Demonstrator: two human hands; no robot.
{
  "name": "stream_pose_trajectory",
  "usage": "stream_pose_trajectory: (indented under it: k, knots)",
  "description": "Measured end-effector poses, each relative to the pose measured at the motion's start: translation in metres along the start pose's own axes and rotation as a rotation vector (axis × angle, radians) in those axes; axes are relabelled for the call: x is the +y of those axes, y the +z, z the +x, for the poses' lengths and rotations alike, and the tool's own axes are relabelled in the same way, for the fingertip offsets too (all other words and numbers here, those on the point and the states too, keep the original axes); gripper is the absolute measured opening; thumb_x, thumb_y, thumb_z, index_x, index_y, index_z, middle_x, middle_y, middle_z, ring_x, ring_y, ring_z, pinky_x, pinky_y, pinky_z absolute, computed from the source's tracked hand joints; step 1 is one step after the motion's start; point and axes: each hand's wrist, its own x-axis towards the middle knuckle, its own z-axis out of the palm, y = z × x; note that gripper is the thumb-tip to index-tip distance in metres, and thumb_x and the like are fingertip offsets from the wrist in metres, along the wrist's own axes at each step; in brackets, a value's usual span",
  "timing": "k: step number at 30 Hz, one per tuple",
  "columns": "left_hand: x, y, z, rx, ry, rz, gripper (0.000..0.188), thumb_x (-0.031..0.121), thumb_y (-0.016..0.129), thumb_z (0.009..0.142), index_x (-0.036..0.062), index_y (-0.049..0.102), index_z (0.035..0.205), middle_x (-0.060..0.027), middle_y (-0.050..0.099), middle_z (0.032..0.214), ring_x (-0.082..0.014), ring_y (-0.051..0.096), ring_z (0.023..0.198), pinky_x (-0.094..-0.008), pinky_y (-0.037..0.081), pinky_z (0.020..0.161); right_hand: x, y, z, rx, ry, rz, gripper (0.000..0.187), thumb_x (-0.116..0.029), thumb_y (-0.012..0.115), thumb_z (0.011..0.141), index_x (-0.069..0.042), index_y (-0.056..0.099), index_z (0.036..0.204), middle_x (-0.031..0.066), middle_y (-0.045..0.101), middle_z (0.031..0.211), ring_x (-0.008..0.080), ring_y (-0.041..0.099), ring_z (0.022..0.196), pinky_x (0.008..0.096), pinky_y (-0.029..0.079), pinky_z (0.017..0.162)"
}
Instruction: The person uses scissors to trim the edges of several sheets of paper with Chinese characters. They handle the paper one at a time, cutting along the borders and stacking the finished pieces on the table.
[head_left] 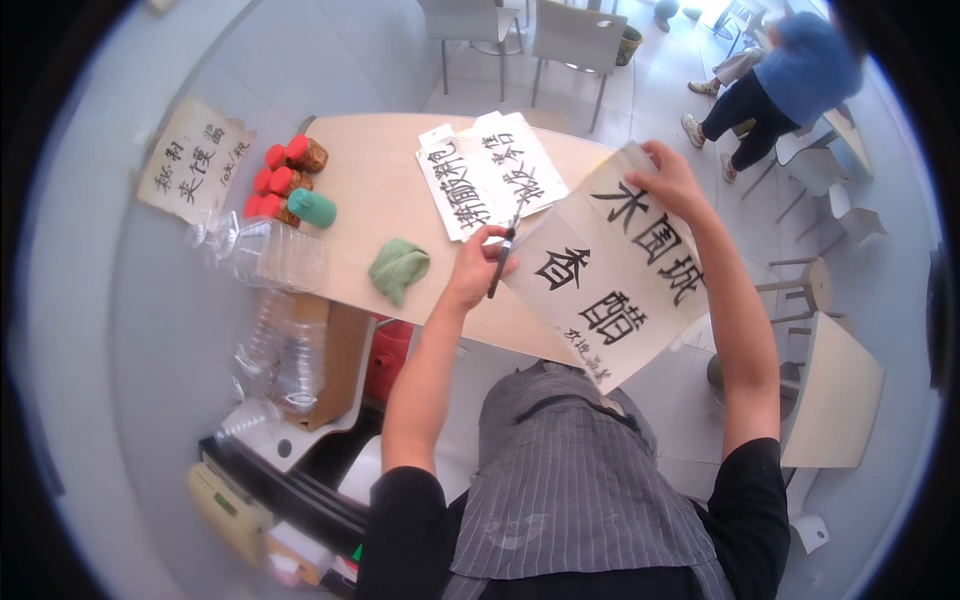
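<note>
My right hand grips the upper edge of a large white paper sheet with bold black brush lettering. The sheet is held up at a slant in front of my apron. My left hand is closed around a slim black pen-like tool, with a light band near its middle; its exact kind is unclear. The left fingers are close to the sheet's left edge, and I cannot tell if they pinch it too. Beyond them, several lettered paper sheets lie overlapping on the pale wooden table.
A crumpled green cloth lies on the table. Several red-lidded jars and a green container stand at the left end, beside clear plastic bottles. A person in blue stands at the far right among chairs.
</note>
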Motion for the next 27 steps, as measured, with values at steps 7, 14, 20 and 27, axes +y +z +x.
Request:
stream_pose_trajectory:
  k: [7, 14, 20, 27]
  knots:
    - [-0.044, 0.021, -0.028, 0.491, -0.037, -0.26, 0.051, -0.008, 0.064, 0.076, 0.0025, 0.043, 0.121, -0.0104, 0.061, 0.092, -0.0142, 0.058, 0.077, -0.0239, 0.049, 0.065, -0.008, 0.011, -0.042, 0.119, -0.037, 0.586, 0.021, -0.008, 0.063, 0.082, -0.004, 0.061, 0.102, 0.0071, 0.065, 0.095, 0.0157, 0.061, 0.091, 0.029, 0.049, 0.08]
    - [-0.138, 0.033, -0.049, 0.79, -0.262, -0.206, 0.046, -0.009, 0.062, 0.076, 0.0013, 0.043, 0.117, -0.0148, 0.057, 0.1, -0.0192, 0.058, 0.085, -0.0287, 0.049, 0.073, 0.154, 0.129, -0.159, -0.103, 0.705, 0.478, 0.041, -0.016, 0.068, 0.078, 0.001, 0.055, 0.114, 0.0115, 0.06, 0.104, 0.0164, 0.058, 0.09, 0.0293, 0.048, 0.08]
    - [-0.169, 0.022, -0.067, 0.857, -0.383, -0.321, 0.046, -0.011, 0.063, 0.076, 0.0018, 0.043, 0.116, -0.0142, 0.056, 0.102, -0.021, 0.059, 0.085, -0.0308, 0.051, 0.073, 0.16, 0.176, -0.184, -0.127, 0.864, 0.68, 0.032, -0.014, 0.065, 0.078, 0.006, 0.063, 0.103, 0.0108, 0.066, 0.084, 0.0159, 0.058, 0.062, 0.0274, 0.048, 0.057]
    - [-0.152, 0.021, -0.073, 0.755, -0.476, -0.219, 0.045, -0.007, 0.066, 0.076, 0.0012, 0.044, 0.115, -0.0144, 0.058, 0.1, -0.0213, 0.06, 0.084, -0.0322, 0.052, 0.072, 0.159, 0.18, -0.196, -0.299, 0.778, 0.723, 0.025, -0.014, 0.066, 0.078, 0.003, 0.066, 0.096, 0.0117, 0.068, 0.083, 0.0183, 0.064, 0.073, 0.0302, 0.049, 0.066]
